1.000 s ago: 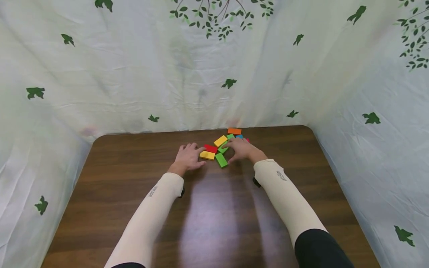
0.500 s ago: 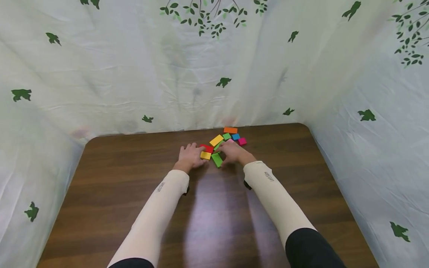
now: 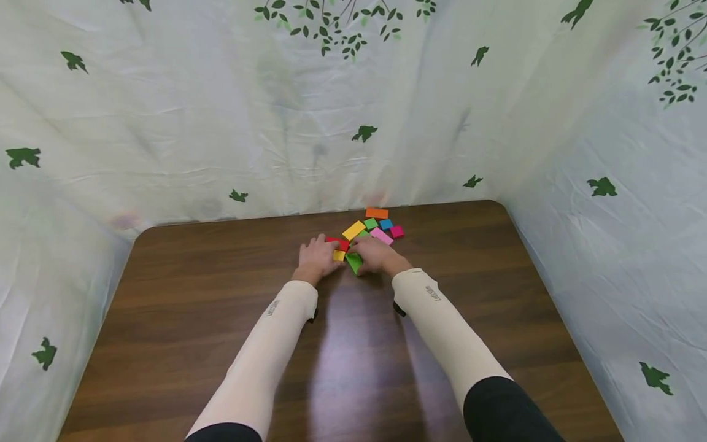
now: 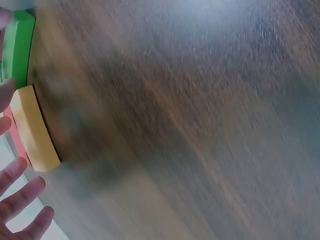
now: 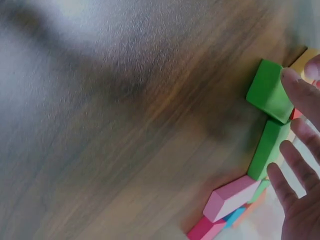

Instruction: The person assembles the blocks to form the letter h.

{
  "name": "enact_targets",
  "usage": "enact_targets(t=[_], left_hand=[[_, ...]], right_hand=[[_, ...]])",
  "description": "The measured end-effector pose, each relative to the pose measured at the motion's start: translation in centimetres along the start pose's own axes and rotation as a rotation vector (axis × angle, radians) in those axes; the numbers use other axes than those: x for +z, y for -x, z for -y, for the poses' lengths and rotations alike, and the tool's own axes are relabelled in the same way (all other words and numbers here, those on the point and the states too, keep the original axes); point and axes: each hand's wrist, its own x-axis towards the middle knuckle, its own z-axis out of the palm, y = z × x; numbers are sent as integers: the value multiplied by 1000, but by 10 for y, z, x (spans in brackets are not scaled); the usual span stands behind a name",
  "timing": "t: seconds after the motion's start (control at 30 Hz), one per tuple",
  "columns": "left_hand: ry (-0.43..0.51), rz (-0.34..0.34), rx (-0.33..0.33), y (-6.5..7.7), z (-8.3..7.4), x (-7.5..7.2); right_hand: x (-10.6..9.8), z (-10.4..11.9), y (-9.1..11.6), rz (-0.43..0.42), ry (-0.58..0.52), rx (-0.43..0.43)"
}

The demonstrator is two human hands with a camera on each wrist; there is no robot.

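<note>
Several coloured wooden blocks lie in a loose cluster at the table's far side. My left hand (image 3: 318, 256) is at the cluster's left, by the yellow block (image 4: 36, 127) and the red block (image 3: 338, 244). Its fingers are spread in the left wrist view; whether the thumb and index finger touch a block is hard to tell. My right hand (image 3: 375, 255) reaches over the near green block (image 5: 272, 90). Its thumb lies against that block in the right wrist view, and the other fingers extend loosely beside a second green block (image 5: 269, 150).
Behind my right hand lie a pink block (image 3: 382, 236), a magenta block (image 3: 396, 231), a blue block (image 3: 386, 224), an orange block (image 3: 377, 213) and another yellow block (image 3: 353, 231). The brown table (image 3: 353, 368) ends at a white printed curtain (image 3: 221, 123).
My right hand has moved left and toward me, uncovering the pink, blue and magenta blocks and covering part of the near green one. My left hand has edged closer to the yellow block.
</note>
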Motion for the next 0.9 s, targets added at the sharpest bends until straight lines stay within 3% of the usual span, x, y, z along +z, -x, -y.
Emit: enact_targets(t=[0.3, 0.63, 0.9], left_hand=[[55, -34, -28, -4, -6, 5], [71, -39, -59, -4, -8, 12], [140, -45, 4, -5, 0, 11]], right_hand=[[2, 0, -1, -26, 11, -45], [3, 1, -3, 15, -24, -26], [4, -1, -5, 41, -37, -10]])
